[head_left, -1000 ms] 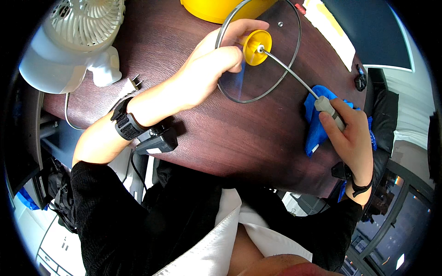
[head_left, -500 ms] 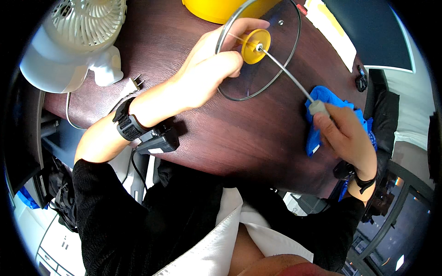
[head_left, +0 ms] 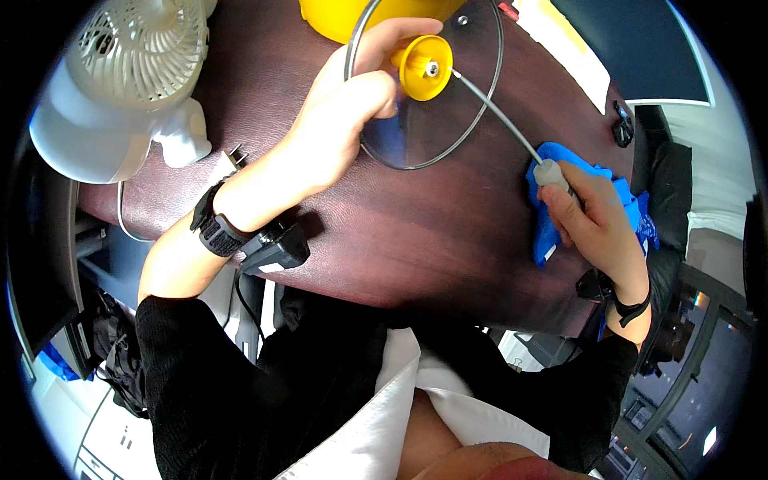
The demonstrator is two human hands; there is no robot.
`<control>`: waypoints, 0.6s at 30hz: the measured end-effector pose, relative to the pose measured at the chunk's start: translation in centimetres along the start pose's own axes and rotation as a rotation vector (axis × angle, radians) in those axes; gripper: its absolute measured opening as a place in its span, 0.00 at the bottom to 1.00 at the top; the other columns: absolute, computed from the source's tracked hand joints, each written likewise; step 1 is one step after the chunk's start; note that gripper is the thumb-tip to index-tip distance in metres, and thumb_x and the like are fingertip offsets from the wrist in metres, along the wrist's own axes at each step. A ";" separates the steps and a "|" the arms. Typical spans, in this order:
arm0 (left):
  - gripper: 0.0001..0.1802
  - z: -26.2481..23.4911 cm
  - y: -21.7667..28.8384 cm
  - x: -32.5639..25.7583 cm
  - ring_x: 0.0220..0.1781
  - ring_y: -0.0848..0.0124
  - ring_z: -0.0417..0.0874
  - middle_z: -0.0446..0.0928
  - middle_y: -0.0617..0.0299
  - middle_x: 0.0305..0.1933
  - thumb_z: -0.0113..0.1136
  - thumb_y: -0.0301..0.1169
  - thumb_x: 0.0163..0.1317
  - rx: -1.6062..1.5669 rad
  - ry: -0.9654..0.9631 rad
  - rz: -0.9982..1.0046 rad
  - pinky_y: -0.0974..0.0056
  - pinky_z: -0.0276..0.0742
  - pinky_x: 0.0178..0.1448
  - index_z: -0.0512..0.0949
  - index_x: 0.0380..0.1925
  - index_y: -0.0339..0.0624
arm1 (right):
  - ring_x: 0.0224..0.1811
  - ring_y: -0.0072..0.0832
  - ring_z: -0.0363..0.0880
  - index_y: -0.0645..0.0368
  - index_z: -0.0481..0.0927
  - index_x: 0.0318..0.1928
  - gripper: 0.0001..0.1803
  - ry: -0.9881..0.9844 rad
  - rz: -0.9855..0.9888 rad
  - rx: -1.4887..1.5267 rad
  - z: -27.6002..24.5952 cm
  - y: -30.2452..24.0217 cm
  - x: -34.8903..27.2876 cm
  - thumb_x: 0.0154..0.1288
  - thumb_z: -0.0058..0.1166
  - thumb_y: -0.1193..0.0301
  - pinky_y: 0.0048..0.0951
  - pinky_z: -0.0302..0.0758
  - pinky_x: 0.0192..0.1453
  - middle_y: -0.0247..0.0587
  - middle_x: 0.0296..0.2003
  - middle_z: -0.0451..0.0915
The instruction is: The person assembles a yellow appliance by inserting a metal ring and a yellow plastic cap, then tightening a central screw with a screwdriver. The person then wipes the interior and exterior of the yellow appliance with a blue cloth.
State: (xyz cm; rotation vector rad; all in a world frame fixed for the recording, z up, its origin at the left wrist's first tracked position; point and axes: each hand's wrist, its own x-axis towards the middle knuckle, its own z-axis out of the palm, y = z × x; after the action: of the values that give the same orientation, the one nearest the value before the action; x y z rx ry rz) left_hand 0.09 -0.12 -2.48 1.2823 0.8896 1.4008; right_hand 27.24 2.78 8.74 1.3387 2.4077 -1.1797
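Observation:
My left hand (head_left: 340, 116) grips the yellow knob (head_left: 413, 80) of a clear glass lid, its fingers closed around the knob behind the glass. The lid's metal rim (head_left: 468, 134) stands tilted up above the table. A bright screw head (head_left: 433, 69) sits at the middle of the knob's disc. My right hand (head_left: 590, 210) is wrapped round the pale handle of a screwdriver (head_left: 506, 122). Its shaft points up and left, and the tip is just right of the screw head, apart from it.
A small silvery piece (head_left: 462, 21) lies on the dark wooden table (head_left: 400, 240) beyond the lid. A yellow container (head_left: 328, 20) stands at the far side, a white fan (head_left: 120, 104) at the left. Blue cloth (head_left: 544, 232) lies beside my right hand. White paper (head_left: 572, 60) is farther right.
The screwdriver's tip was on the screw and is now off it, a little to the right. My left hand and the lid have shifted left and slightly away.

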 end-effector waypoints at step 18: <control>0.41 -0.1 0.2 0.1 0.68 0.59 0.66 0.62 0.49 0.68 0.42 0.38 0.47 0.013 -0.117 -0.089 0.50 0.57 0.74 0.61 0.66 0.36 | 0.22 0.16 0.64 0.58 0.72 0.40 0.11 0.154 -0.269 0.241 0.5 2.5 3.5 0.76 0.39 0.65 0.20 0.63 0.28 0.28 0.23 0.66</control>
State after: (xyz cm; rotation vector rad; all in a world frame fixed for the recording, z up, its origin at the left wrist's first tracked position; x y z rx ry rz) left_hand -0.05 -0.03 -2.24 1.3042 0.8669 1.2399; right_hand 26.99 5.46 5.40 1.2357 2.6932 -1.5286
